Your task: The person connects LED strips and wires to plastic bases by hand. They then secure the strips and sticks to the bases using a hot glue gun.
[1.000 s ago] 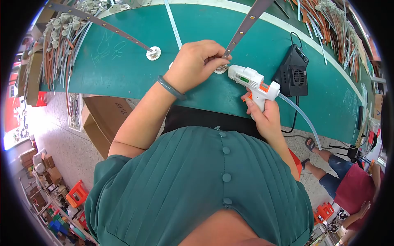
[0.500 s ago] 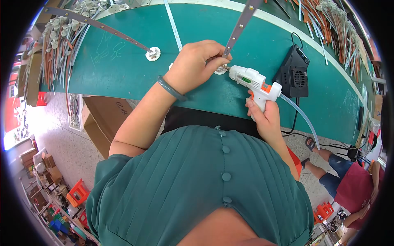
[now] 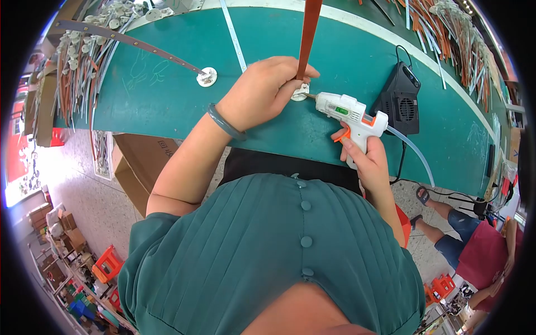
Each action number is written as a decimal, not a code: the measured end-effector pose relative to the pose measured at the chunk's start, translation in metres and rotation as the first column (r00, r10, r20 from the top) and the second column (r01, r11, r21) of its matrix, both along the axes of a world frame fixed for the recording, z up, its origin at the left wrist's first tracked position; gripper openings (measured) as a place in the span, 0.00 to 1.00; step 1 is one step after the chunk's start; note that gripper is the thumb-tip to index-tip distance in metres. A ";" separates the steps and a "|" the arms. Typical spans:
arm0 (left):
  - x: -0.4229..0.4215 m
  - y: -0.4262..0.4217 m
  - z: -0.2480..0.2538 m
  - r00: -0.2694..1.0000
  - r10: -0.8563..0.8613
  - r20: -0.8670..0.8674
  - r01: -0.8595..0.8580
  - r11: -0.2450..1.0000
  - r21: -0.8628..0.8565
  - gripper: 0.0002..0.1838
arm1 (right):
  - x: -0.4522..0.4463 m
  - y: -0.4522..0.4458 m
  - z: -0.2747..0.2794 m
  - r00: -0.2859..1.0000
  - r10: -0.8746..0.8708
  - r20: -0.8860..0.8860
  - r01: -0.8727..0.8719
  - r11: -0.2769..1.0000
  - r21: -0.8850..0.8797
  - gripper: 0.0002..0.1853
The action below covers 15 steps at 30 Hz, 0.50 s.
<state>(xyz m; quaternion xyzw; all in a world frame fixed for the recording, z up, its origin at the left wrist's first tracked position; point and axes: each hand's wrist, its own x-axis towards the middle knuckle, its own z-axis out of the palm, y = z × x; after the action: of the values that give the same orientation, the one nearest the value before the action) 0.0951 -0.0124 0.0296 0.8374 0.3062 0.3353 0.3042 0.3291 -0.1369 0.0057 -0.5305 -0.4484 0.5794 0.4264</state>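
Note:
My left hand pinches the lower end of a strip, whose orange-brown face shows. That end meets a small white round base on the green table. In my right hand is a white and orange glue gun, a finger at its orange trigger and its nozzle tip close to the base's right side. A translucent glue stick trails from the gun's rear. Left of my hands, another strip rises from a second round base.
A black device with a cable stands right of the gun. One pale strip lies beyond my left hand. Bundles of strips are at the far left and far right. A cardboard box sits below the table's left edge. Another person is at lower right.
The held strip has turned from its dotted grey face to its orange-brown face and stands more upright. The glue gun has shifted slightly right, its nozzle drawn back from my left fingers.

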 end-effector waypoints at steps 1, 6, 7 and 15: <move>0.000 0.000 -0.001 1.000 -0.015 0.004 0.015 1.000 0.007 0.12 | -0.001 0.002 0.001 1.000 0.007 -0.004 -0.007 1.000 0.005 0.13; 0.002 0.001 0.000 1.000 -0.018 0.005 0.018 1.000 -0.012 0.12 | -0.005 0.007 0.000 1.000 0.010 -0.018 -0.009 1.000 0.011 0.13; 0.002 0.001 0.000 1.000 -0.017 0.002 0.017 1.000 -0.020 0.12 | -0.005 0.008 -0.001 1.000 0.007 -0.019 -0.007 1.000 0.003 0.13; 0.003 0.001 -0.001 1.000 0.000 0.004 0.000 0.999 -0.036 0.12 | -0.005 0.007 0.000 0.999 -0.043 -0.006 0.043 0.998 -0.042 0.14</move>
<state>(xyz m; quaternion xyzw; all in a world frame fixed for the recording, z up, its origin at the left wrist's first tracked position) 0.0982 -0.0115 0.0289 0.8311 0.3115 0.3313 0.3200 0.3244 -0.1303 0.0057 -0.5469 -0.4230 0.5814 0.4290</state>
